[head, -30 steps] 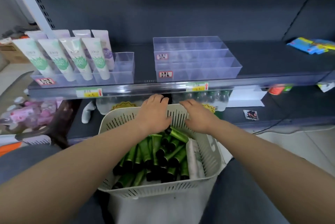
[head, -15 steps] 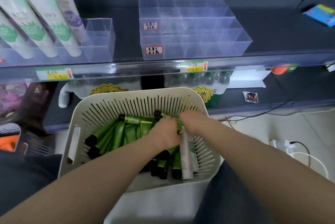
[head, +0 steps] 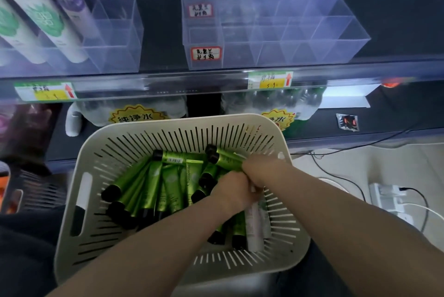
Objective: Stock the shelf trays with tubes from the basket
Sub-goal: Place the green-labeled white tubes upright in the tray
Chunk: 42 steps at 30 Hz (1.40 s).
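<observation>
A cream slotted basket [head: 187, 121] sits on my lap below the shelf, holding several green tubes with black caps [head: 153, 181] and a few pale tubes [head: 254, 227] along its right side. Both hands are inside it. My right hand [head: 262, 169] is closed around the end of one green tube [head: 225, 157] that points up and to the left. Just below, my left hand [head: 233, 191] is curled down over the pile, its fingers hidden. The clear divided trays [head: 276, 39] on the shelf above stand without tubes.
A second clear tray [head: 115, 32] at the upper left holds tall white tubes [head: 48, 20]. Water bottle packs [head: 134, 114] fill the lower shelf behind the basket. A power strip with cables [head: 389, 195] lies on the floor at right, a dark crate [head: 36, 188] at left.
Both hands dropped from the basket's far rim into the pile, and my right hand closed on a green tube. The view tilted down and nearer to the basket.
</observation>
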Each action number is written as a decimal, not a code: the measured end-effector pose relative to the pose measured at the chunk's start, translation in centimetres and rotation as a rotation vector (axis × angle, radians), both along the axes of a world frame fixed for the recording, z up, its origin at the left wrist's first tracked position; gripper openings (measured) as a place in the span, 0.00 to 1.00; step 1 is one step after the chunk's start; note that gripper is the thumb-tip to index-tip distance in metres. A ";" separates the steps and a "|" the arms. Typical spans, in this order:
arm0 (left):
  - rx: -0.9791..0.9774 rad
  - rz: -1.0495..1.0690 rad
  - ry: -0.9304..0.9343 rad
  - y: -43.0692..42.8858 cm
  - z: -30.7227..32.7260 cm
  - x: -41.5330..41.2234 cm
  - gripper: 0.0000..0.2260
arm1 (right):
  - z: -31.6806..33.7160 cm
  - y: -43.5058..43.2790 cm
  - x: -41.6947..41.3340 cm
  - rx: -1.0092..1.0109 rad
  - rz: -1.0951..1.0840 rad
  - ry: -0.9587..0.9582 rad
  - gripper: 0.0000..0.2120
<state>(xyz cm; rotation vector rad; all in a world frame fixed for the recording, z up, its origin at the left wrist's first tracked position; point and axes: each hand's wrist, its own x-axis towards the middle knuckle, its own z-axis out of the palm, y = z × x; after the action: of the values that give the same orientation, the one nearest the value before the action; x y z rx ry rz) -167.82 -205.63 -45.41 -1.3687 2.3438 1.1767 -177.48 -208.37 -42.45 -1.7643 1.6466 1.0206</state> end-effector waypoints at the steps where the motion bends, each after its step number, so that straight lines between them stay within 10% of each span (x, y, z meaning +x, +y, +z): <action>1: -0.009 -0.005 0.000 -0.1 0.1 -0.1 0.14 | 0.1 -0.1 0.0 0.013 0.016 0.010 0.21; 24: 0.300 0.460 0.233 -0.9 4.0 4.2 0.08 | 4.2 0.3 -0.3 -0.137 -0.028 -0.321 0.14; 42: 0.002 0.436 0.382 -2.0 12.6 12.6 0.05 | 12.2 2.5 3.7 -0.537 -0.206 -0.543 0.08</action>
<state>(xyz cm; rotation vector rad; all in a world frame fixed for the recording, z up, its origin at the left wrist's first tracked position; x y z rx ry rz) -155.20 -207.60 -32.78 -1.8618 2.3387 1.6897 -173.80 -205.90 -30.28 -1.9076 1.7713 -0.0261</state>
